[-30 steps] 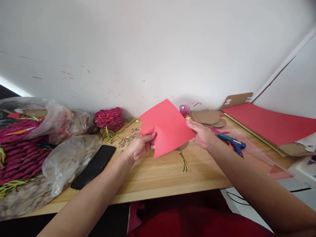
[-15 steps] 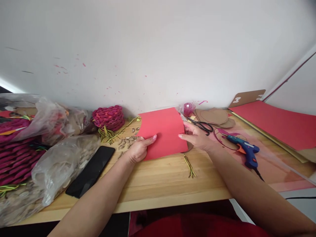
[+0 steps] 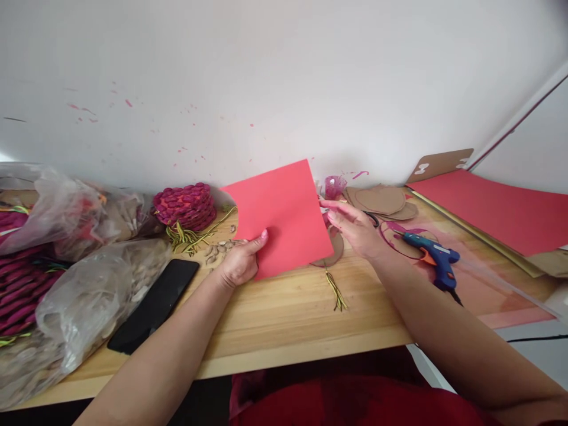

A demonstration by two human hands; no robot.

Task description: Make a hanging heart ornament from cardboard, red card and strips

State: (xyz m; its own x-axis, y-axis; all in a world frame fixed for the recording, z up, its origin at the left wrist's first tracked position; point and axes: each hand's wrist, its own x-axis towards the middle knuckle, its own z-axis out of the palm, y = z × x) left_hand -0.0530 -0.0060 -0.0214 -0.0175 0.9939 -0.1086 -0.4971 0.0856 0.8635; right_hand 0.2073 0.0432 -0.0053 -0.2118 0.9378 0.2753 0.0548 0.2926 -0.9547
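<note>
We hold red sheet (image 3: 288, 207) higher than moment ago; left hand (image 3: 242, 260) pinches it, seemingly bearing weight; right hand (image 3: 357, 229) by edge, grip unclear.

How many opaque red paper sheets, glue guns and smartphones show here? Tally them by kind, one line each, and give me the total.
Opaque red paper sheets: 2, the held sheet and the larger sheet at right; whether more lie under that one cannot be told
Blue glue gun: 1
Black smartphone: 1
Total: 4
</note>
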